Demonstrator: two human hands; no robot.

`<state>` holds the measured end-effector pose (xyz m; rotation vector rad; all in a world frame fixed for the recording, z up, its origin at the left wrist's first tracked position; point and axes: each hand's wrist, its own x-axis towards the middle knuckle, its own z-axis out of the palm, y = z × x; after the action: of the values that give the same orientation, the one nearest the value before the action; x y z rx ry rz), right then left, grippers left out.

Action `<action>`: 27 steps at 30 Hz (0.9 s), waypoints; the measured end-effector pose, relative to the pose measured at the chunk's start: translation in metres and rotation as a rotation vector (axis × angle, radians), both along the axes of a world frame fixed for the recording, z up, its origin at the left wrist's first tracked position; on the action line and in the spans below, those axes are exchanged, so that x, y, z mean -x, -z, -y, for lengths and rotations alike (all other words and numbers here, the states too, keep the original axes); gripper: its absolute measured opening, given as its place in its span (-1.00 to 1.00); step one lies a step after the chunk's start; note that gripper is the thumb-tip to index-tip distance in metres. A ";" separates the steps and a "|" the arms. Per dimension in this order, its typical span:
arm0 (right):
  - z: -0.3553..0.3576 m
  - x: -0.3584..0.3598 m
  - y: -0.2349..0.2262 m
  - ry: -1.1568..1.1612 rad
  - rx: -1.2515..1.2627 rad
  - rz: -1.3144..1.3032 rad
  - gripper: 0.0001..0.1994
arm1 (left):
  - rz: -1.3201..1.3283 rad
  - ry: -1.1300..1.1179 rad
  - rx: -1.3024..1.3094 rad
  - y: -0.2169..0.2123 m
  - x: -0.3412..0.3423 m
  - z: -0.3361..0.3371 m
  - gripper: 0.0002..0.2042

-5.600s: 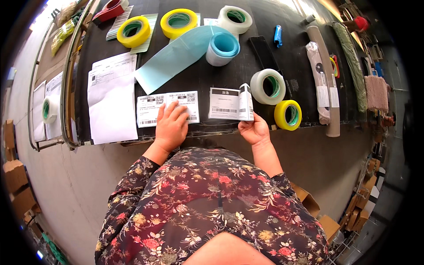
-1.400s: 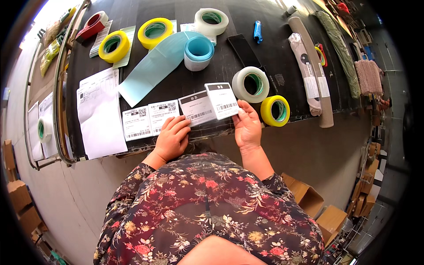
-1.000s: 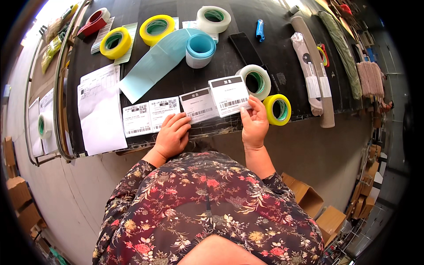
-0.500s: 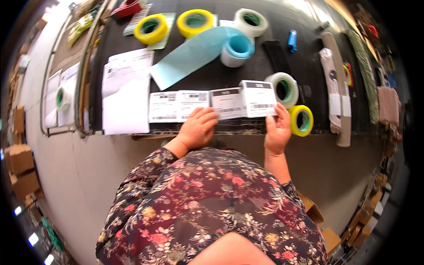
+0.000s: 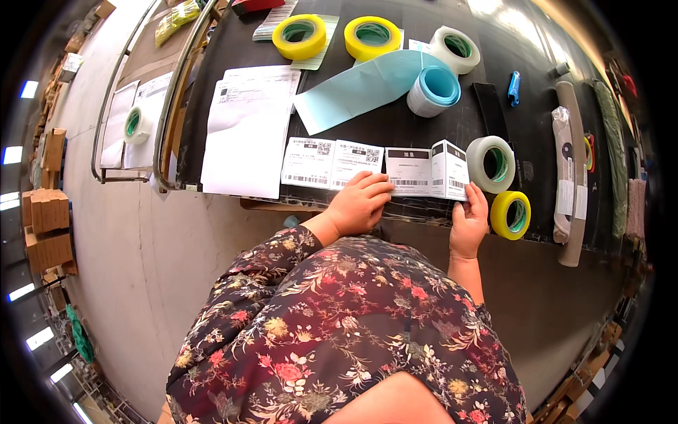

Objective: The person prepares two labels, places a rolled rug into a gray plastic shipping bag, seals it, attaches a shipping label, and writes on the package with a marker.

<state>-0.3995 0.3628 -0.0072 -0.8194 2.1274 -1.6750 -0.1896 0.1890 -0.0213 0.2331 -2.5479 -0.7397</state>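
Note:
A row of white printed shipping labels (image 5: 308, 161) lies along the table's near edge, the left ones with square codes. At its right part is a label strip with dark headers (image 5: 409, 171), its last panel (image 5: 448, 169) folded up at an angle. My right hand (image 5: 469, 225) pinches that panel's lower right corner between thumb and fingers. My left hand (image 5: 359, 203) is closed, fingers together at the strip's left end, over the lower edge of the neighbouring label; its thumb is hidden.
Left of the labels lie white paper sheets (image 5: 246, 134). Behind are a light-blue label roll (image 5: 432, 93), yellow tape rolls (image 5: 299, 38) and a clear tape roll (image 5: 456, 49). Clear (image 5: 490, 164) and yellow (image 5: 510, 215) rolls stand by my right hand. A blue cutter (image 5: 514, 89) and long wrapped tubes (image 5: 569, 169) lie farther right.
The view has swung, so the table's things sit farther right in the picture. The strip's right-hand panel now stands at a sharper fold. Both hands stay at the labels.

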 end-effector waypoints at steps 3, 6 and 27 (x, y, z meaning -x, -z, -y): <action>0.001 0.000 0.004 0.000 -0.019 -0.054 -0.52 | 0.000 0.005 -0.003 -0.001 0.001 0.001 -0.79; -0.001 0.003 0.015 -0.023 -0.004 -0.071 -0.47 | 0.006 0.009 0.003 -0.003 0.001 0.001 -0.79; 0.032 -0.014 0.011 -0.103 -0.178 -0.341 -0.45 | 0.008 -0.001 0.004 -0.004 0.000 0.001 -0.76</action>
<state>-0.3852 0.3308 -0.0177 -1.2064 2.3645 -1.3475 -0.1900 0.1883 -0.0171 0.2369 -2.5564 -0.7351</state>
